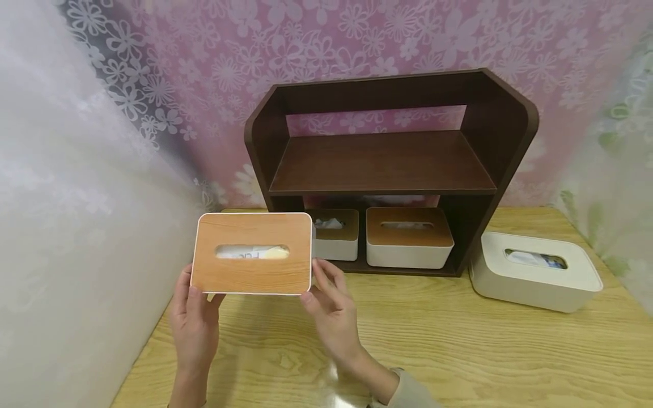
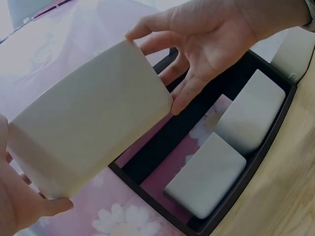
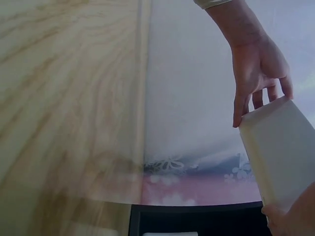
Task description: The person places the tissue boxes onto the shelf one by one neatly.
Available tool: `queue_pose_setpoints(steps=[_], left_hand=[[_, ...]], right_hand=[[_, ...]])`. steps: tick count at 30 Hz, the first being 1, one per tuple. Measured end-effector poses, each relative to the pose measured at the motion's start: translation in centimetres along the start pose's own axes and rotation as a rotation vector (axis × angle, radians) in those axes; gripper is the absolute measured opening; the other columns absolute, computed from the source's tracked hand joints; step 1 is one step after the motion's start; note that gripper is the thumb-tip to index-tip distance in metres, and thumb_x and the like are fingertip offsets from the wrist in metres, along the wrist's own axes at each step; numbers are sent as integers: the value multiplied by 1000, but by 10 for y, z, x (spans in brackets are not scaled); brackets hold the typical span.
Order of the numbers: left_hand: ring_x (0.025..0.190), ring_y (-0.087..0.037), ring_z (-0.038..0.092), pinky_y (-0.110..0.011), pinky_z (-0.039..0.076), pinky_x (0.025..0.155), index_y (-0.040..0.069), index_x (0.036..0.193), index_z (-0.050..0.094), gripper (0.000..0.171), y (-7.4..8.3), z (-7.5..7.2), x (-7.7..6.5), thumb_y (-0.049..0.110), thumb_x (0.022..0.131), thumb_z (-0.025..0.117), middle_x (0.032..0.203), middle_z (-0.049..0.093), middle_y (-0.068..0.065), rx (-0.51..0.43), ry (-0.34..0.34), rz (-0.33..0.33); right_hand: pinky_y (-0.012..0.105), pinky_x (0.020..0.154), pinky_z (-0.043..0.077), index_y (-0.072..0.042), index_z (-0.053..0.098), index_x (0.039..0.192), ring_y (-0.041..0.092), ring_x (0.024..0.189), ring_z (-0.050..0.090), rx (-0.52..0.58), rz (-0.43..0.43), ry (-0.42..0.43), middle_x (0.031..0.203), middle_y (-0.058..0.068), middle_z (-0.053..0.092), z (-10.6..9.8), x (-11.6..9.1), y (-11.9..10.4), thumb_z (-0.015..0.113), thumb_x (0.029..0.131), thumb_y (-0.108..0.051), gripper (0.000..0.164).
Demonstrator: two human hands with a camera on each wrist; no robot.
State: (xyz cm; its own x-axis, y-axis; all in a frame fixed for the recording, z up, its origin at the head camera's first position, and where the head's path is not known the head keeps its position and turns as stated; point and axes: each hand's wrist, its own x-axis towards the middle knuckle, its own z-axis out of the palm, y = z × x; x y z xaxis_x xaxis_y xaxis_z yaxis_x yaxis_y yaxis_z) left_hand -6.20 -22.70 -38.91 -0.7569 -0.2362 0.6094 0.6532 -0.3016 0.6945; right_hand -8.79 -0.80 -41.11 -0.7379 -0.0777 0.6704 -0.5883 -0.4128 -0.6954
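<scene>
Wood-topped tissue box (image 1: 252, 276), gripped between left hand (image 1: 196, 320) and right hand (image 1: 335, 317); one slipping fingertip hold could drop it.

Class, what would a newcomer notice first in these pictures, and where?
The wood-topped box held up by both hands, left of centre in the head view. Next, the dark shelf behind, with two boxes on its lower level. Finally, an all-white box on the table, right of the shelf.
</scene>
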Motion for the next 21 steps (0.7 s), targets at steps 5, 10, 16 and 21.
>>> queue_pose_setpoints(steps=[5, 10, 16, 21], left_hand=[[115, -24, 48, -38, 45, 100, -6, 144, 29, 38, -5, 6, 6, 3, 108, 23, 135, 41, -14, -22, -93, -2], [117, -23, 48, -38, 44, 101, 1, 144, 30, 37, -7, 15, 11, 6, 108, 27, 137, 39, -12, -29, -109, 3], [116, -20, 51, -41, 43, 101, 12, 142, 29, 35, -10, 29, 20, 7, 108, 33, 136, 42, -9, -62, -124, 42], [115, -21, 49, -40, 43, 102, 12, 144, 30, 36, -11, 39, 27, 8, 108, 33, 135, 42, -8, -7, -193, 42]], right_hand=[[44, 101, 48, 4, 45, 144, 27, 131, 47, -46, 13, 23, 143, 26, 34, -10, 5, -9, 62, 92, 4, 54], [39, 101, 49, 2, 48, 144, 25, 132, 47, -67, -18, 48, 144, 26, 35, -19, 9, -15, 62, 91, 4, 55], [39, 101, 48, 9, 45, 142, 29, 128, 51, -30, -86, 72, 144, 22, 37, -28, 16, -22, 61, 94, 3, 51], [37, 102, 47, 14, 45, 139, 30, 134, 45, -56, -111, 104, 144, 27, 37, -37, 25, -33, 59, 95, 4, 48]])
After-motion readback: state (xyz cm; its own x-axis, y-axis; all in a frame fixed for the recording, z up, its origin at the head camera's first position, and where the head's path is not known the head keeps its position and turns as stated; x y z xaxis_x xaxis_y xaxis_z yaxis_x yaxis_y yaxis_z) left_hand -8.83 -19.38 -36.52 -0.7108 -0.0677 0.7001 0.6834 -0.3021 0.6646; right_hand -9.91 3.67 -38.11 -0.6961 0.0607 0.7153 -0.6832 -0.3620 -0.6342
